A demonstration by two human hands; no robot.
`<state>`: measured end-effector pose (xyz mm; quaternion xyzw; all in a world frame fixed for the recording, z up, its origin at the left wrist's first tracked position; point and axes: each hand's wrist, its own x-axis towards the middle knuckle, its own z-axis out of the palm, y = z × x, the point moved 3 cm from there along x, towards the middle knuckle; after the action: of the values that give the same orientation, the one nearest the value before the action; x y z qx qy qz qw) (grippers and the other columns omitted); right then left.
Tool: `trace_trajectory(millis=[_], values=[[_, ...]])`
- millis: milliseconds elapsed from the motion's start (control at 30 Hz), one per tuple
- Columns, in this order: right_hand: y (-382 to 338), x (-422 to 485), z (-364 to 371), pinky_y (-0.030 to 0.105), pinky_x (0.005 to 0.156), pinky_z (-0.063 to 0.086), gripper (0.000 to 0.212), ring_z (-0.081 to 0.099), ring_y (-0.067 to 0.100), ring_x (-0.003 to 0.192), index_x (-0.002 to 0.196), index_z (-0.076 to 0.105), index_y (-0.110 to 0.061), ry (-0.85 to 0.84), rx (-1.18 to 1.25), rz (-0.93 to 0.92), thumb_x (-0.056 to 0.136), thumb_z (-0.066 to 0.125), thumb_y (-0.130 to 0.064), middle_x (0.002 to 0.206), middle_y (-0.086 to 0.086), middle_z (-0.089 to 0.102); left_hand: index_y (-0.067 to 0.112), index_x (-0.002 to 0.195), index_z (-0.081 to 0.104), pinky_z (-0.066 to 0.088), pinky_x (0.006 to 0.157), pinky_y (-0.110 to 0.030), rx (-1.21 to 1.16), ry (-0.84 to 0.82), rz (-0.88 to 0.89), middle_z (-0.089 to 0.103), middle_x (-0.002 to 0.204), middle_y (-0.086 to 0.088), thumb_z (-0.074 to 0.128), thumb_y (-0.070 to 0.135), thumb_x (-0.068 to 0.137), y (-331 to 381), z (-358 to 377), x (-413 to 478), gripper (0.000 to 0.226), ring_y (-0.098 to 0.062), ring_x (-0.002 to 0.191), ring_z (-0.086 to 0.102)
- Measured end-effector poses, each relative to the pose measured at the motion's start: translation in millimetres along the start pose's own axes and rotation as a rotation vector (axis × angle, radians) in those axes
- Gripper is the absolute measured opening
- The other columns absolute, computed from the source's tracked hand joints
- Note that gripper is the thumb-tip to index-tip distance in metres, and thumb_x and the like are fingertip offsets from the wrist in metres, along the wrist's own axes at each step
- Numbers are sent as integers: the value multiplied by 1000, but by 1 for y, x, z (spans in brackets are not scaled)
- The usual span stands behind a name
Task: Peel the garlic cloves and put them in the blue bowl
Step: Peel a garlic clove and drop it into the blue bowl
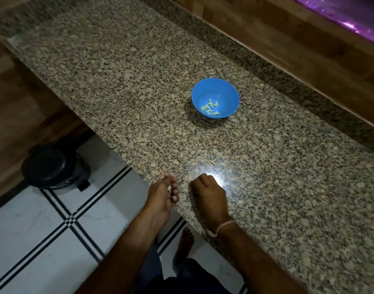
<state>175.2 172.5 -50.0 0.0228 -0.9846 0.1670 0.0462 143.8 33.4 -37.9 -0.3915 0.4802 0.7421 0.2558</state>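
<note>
A blue bowl (215, 90) stands on the granite counter (118, 85), well beyond both hands. Several pale peeled garlic cloves (210, 107) lie in its bottom. My left hand (161, 193) hovers at the counter's front edge, its fingers curled round a small white bit, probably garlic skin (169, 188). My right hand (209, 195) rests on the counter as a loose fist; what lies under its fingers is hidden. A scrap of peel (212, 163) lies on the granite just beyond the right hand.
A black pedal bin (52, 164) stands on the white tiled floor (33, 230) left of the counter. Wooden panels run behind the counter at the back. My bare foot (185, 240) shows below the counter edge.
</note>
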Motion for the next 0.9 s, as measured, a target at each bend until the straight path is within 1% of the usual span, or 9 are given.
trace_trajectory(millis=[133,267,367,433,500,633,767,833,900], values=[[13,5,-2,17,72,51,21,62,-4,82,89,76,-23,74,504,340,90,73,-2,88,-20,69,12,85,56,31,40,-17,-23,-27,-32,48,67,1,47,22,109,-1,-1,-1,28,-9,54,40],[36,-1,-10,33,85,62,20,73,0,88,95,82,-18,90,682,480,93,73,0,91,-15,78,12,86,57,31,40,-17,-11,-37,-22,48,68,0,47,22,109,-1,-2,0,28,-9,52,41],[39,-25,-19,33,89,59,26,69,4,100,105,78,-25,94,541,382,95,71,-2,103,-21,72,12,84,57,31,41,-18,23,-49,-12,48,67,1,47,22,109,-4,0,-1,29,-9,52,41],[31,-35,-21,43,90,58,11,67,14,105,107,73,-30,72,501,361,102,65,-24,106,-20,65,11,83,58,31,41,-18,42,-57,-3,47,67,1,47,22,109,-6,2,-1,30,-9,53,41],[17,-33,-17,47,91,58,20,66,17,105,106,70,-29,69,459,354,105,57,-44,106,-17,61,10,84,58,31,41,-18,57,-60,12,47,68,0,47,21,109,-8,4,0,30,-10,55,41],[4,-32,5,33,98,47,34,54,19,120,132,65,-18,23,295,168,98,66,-10,131,-1,59,10,84,59,30,43,-18,81,-51,43,46,66,1,46,21,110,-5,7,0,31,-10,57,39],[17,-51,-1,40,101,53,36,59,23,125,136,66,-18,-22,178,41,101,68,-21,139,1,64,10,84,60,31,42,-18,87,-55,51,46,66,1,48,21,109,-6,1,1,30,-10,57,40],[30,-66,-10,43,118,42,43,48,19,142,150,54,-25,-19,233,143,108,55,-28,155,-2,53,11,85,61,31,41,-18,90,-54,39,47,67,1,49,17,108,-8,-1,3,27,-10,58,40],[42,-80,-15,42,130,16,53,15,14,159,164,25,-29,-73,159,223,113,34,-39,172,-5,22,11,86,61,31,40,-18,85,-57,26,48,68,1,50,13,106,-10,-2,4,23,-9,57,41]])
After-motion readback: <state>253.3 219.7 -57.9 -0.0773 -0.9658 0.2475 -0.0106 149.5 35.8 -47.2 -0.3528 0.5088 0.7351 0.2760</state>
